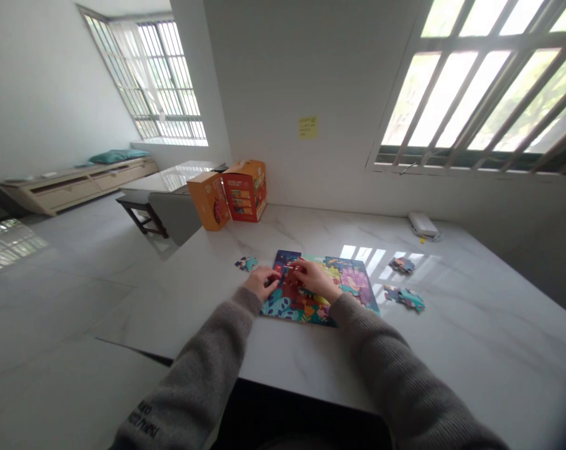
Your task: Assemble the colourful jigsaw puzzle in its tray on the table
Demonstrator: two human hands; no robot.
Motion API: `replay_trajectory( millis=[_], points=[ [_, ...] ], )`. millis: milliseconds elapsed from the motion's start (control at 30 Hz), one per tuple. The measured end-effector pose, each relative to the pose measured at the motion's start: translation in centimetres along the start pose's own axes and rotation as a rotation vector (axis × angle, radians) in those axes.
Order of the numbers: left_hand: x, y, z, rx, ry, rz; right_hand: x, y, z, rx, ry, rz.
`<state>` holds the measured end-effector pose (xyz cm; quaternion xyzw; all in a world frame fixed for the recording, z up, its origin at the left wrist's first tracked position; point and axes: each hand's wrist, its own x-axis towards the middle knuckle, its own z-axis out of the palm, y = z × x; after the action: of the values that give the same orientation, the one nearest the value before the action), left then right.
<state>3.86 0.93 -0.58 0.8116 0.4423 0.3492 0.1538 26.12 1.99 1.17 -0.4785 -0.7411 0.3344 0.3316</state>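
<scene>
A colourful jigsaw puzzle lies flat on the white marbled table in front of me, most of its picture joined. My left hand rests at the puzzle's left edge, its fingers loosely curved with a gap between thumb and forefinger. Over the upper left part of the picture, my right hand has its fingertips pinched together at a puzzle piece, partly hidden by the fingers. Loose pieces lie just beyond my left hand. To the right of the puzzle are two more small groups, upper pieces and lower pieces.
Two orange-red puzzle boxes, a narrow box and a wider box, stand at the table's back left. A white device with a cable sits at the back right. A yellow note is on the wall.
</scene>
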Motion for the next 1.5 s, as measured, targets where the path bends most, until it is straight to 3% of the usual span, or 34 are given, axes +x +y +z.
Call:
replay_trajectory(
  millis=[167,567,1067,1333,1500],
  points=[
    [-0.4,0.0,0.5,0.141,-0.063,0.004,0.6,0.3,0.1,-0.177,0.06,-0.034],
    [-0.6,-0.1,0.6,0.204,-0.088,0.023,0.6,0.4,0.4,-0.41,0.008,-0.08],
    [-0.6,0.0,0.4,0.222,-0.132,0.029,-1.3,-1.7,1.2,-0.578,0.021,-0.18],
    [-0.8,0.3,0.6,0.217,-0.107,-0.002,-2.4,-1.7,2.0,-0.596,0.045,-0.269],
    [-0.7,0.3,0.4,0.155,-0.003,-0.009,-3.2,-1.9,-0.8,-0.545,-0.006,-0.308]
  ],
)
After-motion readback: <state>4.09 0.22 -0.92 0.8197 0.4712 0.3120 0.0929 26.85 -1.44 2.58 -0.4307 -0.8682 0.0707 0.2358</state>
